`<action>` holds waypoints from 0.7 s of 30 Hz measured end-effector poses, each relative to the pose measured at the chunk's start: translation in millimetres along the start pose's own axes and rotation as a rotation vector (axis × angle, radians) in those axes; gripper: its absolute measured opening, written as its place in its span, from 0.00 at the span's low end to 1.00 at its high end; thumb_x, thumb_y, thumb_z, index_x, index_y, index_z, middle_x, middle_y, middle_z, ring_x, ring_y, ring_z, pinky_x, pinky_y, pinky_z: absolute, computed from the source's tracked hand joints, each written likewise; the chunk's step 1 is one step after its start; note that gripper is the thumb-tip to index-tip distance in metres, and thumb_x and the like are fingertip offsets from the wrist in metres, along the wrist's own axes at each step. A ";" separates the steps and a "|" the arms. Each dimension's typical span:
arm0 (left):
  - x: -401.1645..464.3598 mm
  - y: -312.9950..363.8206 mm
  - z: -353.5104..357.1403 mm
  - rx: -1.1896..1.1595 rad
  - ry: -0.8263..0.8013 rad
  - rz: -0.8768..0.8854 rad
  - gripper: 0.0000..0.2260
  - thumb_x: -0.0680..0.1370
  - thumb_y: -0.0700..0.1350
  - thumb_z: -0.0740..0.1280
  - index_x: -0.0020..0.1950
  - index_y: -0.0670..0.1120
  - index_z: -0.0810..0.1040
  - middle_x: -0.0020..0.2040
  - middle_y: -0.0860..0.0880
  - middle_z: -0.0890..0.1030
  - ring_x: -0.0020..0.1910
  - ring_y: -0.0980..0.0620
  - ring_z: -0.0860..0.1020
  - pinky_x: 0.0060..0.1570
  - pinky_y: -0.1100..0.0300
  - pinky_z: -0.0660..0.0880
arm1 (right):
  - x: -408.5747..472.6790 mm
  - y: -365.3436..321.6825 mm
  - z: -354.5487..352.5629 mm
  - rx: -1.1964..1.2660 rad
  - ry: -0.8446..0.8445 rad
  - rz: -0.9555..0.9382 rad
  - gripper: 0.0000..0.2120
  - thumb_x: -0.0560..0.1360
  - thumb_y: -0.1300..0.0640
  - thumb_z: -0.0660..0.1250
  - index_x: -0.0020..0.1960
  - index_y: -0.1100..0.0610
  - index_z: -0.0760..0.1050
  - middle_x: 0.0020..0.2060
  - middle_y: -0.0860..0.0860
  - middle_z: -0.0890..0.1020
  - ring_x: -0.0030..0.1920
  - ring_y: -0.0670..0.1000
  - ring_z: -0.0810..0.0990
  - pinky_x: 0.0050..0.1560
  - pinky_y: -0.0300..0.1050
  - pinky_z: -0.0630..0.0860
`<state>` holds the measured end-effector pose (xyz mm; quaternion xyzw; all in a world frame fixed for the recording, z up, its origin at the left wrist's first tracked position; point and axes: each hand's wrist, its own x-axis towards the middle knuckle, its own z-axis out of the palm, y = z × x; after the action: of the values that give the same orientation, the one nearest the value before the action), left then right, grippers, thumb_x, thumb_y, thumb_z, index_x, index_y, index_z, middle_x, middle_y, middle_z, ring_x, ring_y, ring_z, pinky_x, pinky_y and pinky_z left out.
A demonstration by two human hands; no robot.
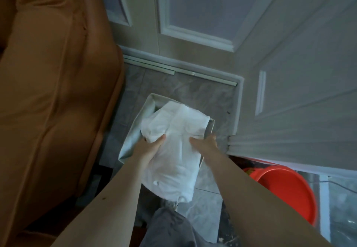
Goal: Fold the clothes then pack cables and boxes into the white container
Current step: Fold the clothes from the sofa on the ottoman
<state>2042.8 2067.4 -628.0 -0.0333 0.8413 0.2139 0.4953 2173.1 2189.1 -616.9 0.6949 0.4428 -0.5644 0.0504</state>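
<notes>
Left hand (150,146) pinches the folded white cotton garment (173,150) at nine o'clock; right hand (204,143) grips its three o'clock edge, fingertips hidden. It hangs over the white fabric container (133,136) beyond. Cables and boxes unseen; packing seemingly remains.

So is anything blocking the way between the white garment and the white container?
Nothing visible does. Both hands, left hand and right hand, hold the white garment directly over the open white container; its contents are hidden.
</notes>
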 end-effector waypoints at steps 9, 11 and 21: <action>-5.6 -4.9 14.5 -0.007 -0.130 0.068 0.31 0.77 0.53 0.65 0.76 0.48 0.58 0.70 0.43 0.70 0.57 0.44 0.77 0.54 0.50 0.75 | -18.4 21.2 15.3 -0.241 -0.145 0.011 0.34 0.74 0.55 0.69 0.74 0.61 0.57 0.71 0.58 0.66 0.68 0.59 0.69 0.63 0.48 0.69; -13.0 -4.3 18.0 -0.025 -0.128 0.085 0.27 0.78 0.49 0.63 0.76 0.47 0.60 0.70 0.44 0.70 0.53 0.46 0.78 0.49 0.52 0.76 | -24.1 19.1 11.5 -0.240 -0.132 0.002 0.33 0.74 0.55 0.68 0.74 0.61 0.58 0.70 0.59 0.67 0.67 0.59 0.70 0.62 0.47 0.70; -57.5 2.6 15.5 -0.075 -0.044 0.162 0.23 0.79 0.45 0.63 0.73 0.44 0.65 0.66 0.43 0.73 0.61 0.45 0.75 0.50 0.59 0.70 | -67.3 0.8 -11.8 -0.289 -0.092 -0.110 0.22 0.74 0.59 0.66 0.64 0.71 0.71 0.62 0.67 0.75 0.62 0.64 0.75 0.64 0.57 0.72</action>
<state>2084.0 2066.9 -584.9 0.0209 0.8215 0.2855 0.4932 2184.4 2157.7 -557.2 0.6287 0.5539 -0.5278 0.1390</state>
